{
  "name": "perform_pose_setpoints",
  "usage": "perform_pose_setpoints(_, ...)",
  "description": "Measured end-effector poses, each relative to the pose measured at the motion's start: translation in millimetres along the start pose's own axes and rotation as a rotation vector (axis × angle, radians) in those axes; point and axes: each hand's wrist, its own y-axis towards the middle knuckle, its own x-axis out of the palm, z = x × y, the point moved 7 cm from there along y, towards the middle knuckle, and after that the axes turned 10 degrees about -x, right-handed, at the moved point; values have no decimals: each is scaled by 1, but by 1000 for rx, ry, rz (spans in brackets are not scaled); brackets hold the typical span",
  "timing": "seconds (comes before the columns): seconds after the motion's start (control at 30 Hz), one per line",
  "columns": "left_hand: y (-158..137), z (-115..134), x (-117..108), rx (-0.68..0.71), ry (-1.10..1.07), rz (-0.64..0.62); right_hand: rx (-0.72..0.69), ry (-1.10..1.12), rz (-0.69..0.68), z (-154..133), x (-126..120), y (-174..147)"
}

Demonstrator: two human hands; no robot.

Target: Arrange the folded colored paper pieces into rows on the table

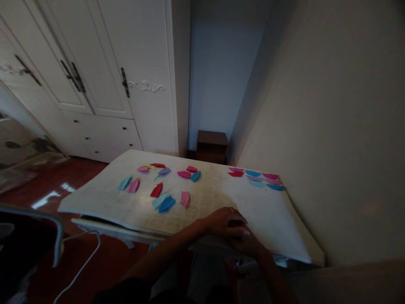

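My left hand (224, 221) rests at the table's near edge, its fingers bent over my right hand (246, 241). A ring shows on one finger of the left hand. The right hand's fingers are mostly hidden in shadow beneath the left. No paper touches either hand. A pink folded paper piece (185, 199) lies nearest, to their left. Beyond it are a blue piece (167, 204), a red piece (156, 190) and several others in loose groups. Boat-shaped folded papers, including a red one (236, 174) and a blue one (276, 187), lie in columns at the far right.
The pale table (209, 192) has a wall (332, 139) along its right side. A white wardrobe (152, 118) and a small brown cabinet (211, 138) stand beyond it. At lower left are a metal-framed dark object (58, 236) and a white cable (80, 270) above the red floor.
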Motion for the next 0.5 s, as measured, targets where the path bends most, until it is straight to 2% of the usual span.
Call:
perform_pose_setpoints(0.1, -8, -2, 4, -56, -177, -66, 28, 27, 15, -8, 7, -4)
perform_pose_setpoints(0.2, -22, -15, 3, -197, -404, -48, 45, 38, -21, -20, 12, 1)
perform_pose_setpoints(0.3, -38, -25, 2, -248, -619, -24, -12, 105, -90, -40, 15, 15)
perform_pose_setpoints(0.5, -65, -34, -9, -308, -761, 131, -64, 152, -81, -63, 18, 46)
